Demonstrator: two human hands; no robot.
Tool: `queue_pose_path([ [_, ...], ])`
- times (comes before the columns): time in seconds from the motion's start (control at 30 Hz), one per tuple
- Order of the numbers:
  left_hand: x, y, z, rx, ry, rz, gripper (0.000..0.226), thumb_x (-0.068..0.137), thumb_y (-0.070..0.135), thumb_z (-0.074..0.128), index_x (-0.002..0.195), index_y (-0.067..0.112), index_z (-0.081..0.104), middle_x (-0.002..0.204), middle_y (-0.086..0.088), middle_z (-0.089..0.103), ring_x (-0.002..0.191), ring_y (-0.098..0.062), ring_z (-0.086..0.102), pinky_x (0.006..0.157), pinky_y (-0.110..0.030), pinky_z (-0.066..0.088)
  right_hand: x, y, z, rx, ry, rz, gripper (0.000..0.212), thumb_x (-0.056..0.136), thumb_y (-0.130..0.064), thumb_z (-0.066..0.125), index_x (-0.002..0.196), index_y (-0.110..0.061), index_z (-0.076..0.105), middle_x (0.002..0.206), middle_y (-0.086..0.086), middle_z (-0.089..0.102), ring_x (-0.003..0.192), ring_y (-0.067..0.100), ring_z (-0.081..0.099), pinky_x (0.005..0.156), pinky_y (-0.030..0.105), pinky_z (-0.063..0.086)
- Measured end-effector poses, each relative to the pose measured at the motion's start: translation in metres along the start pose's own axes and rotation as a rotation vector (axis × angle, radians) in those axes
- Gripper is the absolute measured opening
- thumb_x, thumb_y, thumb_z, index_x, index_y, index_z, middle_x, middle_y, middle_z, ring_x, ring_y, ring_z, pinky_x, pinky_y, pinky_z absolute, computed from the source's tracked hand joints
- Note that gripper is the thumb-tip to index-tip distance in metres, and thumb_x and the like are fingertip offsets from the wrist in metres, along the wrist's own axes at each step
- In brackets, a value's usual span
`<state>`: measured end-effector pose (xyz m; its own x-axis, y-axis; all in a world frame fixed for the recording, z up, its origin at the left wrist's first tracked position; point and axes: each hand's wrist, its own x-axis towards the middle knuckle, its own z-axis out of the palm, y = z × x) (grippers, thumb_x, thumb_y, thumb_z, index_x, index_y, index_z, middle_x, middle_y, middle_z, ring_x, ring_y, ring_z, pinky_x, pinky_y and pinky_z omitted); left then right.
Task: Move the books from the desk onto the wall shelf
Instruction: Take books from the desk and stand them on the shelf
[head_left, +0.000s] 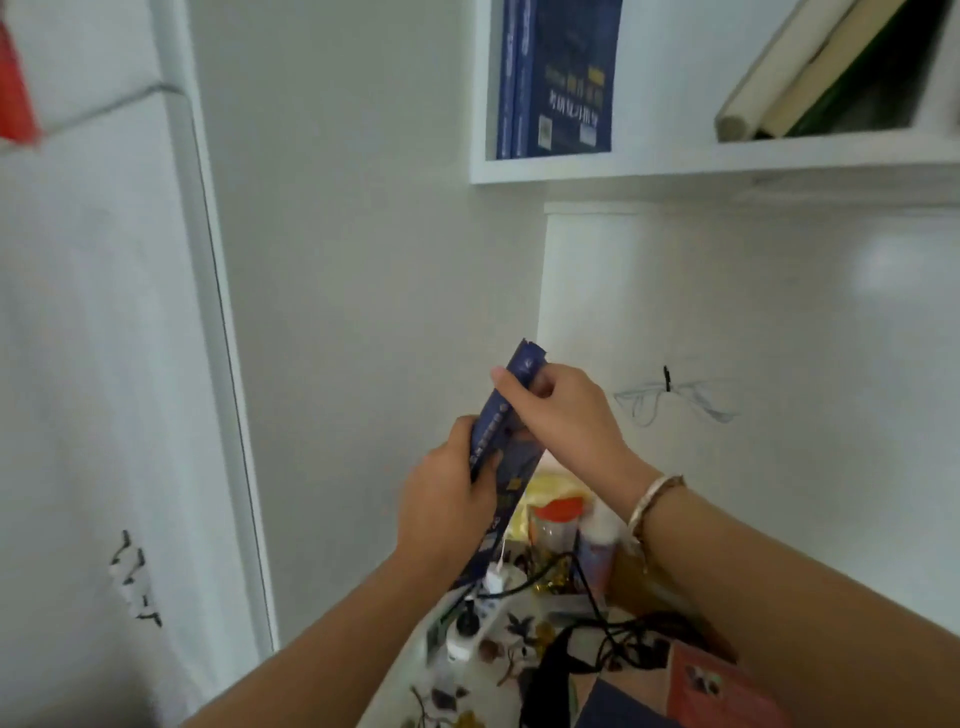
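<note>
A dark blue book (511, 457) is held upright and tilted in the air above the desk, its spine facing left. My left hand (449, 499) grips its lower spine, and my right hand (558, 410) grips its upper part. High above, the white wall shelf (675, 166) holds two blue books (556, 78) standing in its left compartment. A cream roll and a green book (815, 73) lean in the right compartment. Another dark blue book (618, 706) and a reddish one (722, 691) lie on the desk at the bottom.
The desk (467, 691) has a flower-patterned cover and is cluttered: a white power strip (478, 618) with plugs, black cables (613, 629), a jar with an orange lid (556, 525), a small bottle (597, 551). A white wall stands on the left.
</note>
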<state>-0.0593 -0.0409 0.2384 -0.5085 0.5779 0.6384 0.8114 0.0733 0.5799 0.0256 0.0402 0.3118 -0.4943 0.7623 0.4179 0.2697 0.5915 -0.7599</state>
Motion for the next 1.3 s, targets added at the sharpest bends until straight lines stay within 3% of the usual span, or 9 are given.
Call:
queue_pose_path([
  [0.1,0.049,0.008,-0.040,-0.075,0.098,0.039,0.021,0.091,0.025,0.056,0.112,0.023,0.050,0.083,0.001,0.066,0.069,-0.020,0.062,0.057,-0.028,0.045,0.026,-0.029,-0.012,0.072,-0.052,-0.074,0.058,0.081,-0.067,0.044,0.089,-0.012,0.062,0.090,0.002,0.071,0.086,0.018,0.068,0.081,0.042,0.056],
  [0.3,0.142,0.057,-0.120,-0.368,0.320,0.202,0.016,0.089,0.016,0.061,0.104,0.019,0.054,0.081,0.013,0.061,0.071,0.006,0.058,0.059,-0.005,0.042,0.066,-0.077,-0.038,0.063,-0.041,-0.297,0.028,0.100,-0.034,0.040,0.122,-0.023,0.053,0.120,-0.011,0.056,0.108,0.004,0.050,0.082,0.016,0.039],
  [0.43,0.200,0.099,-0.159,-0.502,0.446,0.343,0.018,0.089,0.018,0.062,0.103,0.024,0.054,0.088,0.011,0.065,0.083,-0.008,0.065,0.072,-0.026,0.052,0.093,-0.108,-0.049,-0.025,0.028,-0.526,0.052,0.098,-0.030,0.046,0.147,-0.032,0.028,0.146,-0.020,0.031,0.132,-0.011,0.031,0.103,0.006,0.023],
  [0.6,0.265,0.159,-0.183,-0.708,0.554,0.439,0.015,0.089,0.016,0.061,0.101,0.020,0.054,0.085,0.013,0.063,0.076,0.002,0.062,0.066,-0.010,0.048,0.138,-0.146,-0.078,-0.215,0.186,-0.643,0.085,0.093,-0.027,0.054,0.151,-0.036,-0.007,0.160,-0.014,-0.008,0.146,0.002,0.004,0.111,0.026,0.034],
  [0.8,0.321,0.194,-0.158,-0.643,0.546,0.443,0.014,0.090,0.019,0.059,0.103,0.017,0.053,0.082,0.013,0.058,0.070,-0.002,0.056,0.058,-0.009,0.041,0.187,-0.156,-0.118,-0.328,0.141,-0.509,0.099,0.087,-0.027,0.059,0.151,-0.028,-0.017,0.162,-0.003,-0.007,0.149,0.015,0.005,0.115,0.033,0.031],
  [0.93,0.347,0.183,-0.121,-0.627,0.511,0.393,0.022,0.092,0.021,0.058,0.112,0.015,0.051,0.100,-0.003,0.066,0.086,-0.022,0.063,0.077,-0.037,0.054,0.209,-0.151,-0.122,-0.282,0.033,-0.329,0.075,0.096,-0.032,0.039,0.152,-0.031,-0.011,0.162,0.000,0.011,0.142,0.022,0.030,0.105,0.027,0.034],
  [1.07,0.369,0.161,-0.093,-0.600,0.454,0.385,0.030,0.092,0.017,0.056,0.119,0.017,0.043,0.110,-0.006,0.065,0.093,-0.023,0.065,0.079,-0.044,0.056,0.228,-0.145,-0.116,-0.349,-0.073,-0.258,0.054,0.103,-0.035,0.014,0.153,-0.022,-0.001,0.162,-0.001,0.000,0.143,0.030,0.026,0.117,0.038,0.021],
  [1.23,0.378,0.149,-0.080,-0.448,0.468,0.611,0.064,0.094,0.007,0.050,0.148,0.021,0.017,0.147,0.001,0.032,0.126,-0.002,0.035,0.100,-0.003,0.026,0.268,-0.123,-0.118,-0.308,-0.143,-0.190,0.061,0.099,-0.047,0.012,0.151,-0.029,-0.015,0.161,-0.005,0.004,0.148,0.019,0.012,0.121,0.034,0.012],
  [1.3,0.375,0.142,-0.071,-0.257,0.505,0.645,0.067,0.095,0.009,0.047,0.150,0.018,0.010,0.155,0.000,0.020,0.136,-0.010,0.027,0.108,-0.012,0.021,0.284,-0.110,-0.120,-0.255,-0.144,-0.181,0.078,0.083,-0.067,0.013,0.152,-0.036,-0.006,0.160,-0.008,0.014,0.146,0.017,0.021,0.121,0.037,0.014],
])
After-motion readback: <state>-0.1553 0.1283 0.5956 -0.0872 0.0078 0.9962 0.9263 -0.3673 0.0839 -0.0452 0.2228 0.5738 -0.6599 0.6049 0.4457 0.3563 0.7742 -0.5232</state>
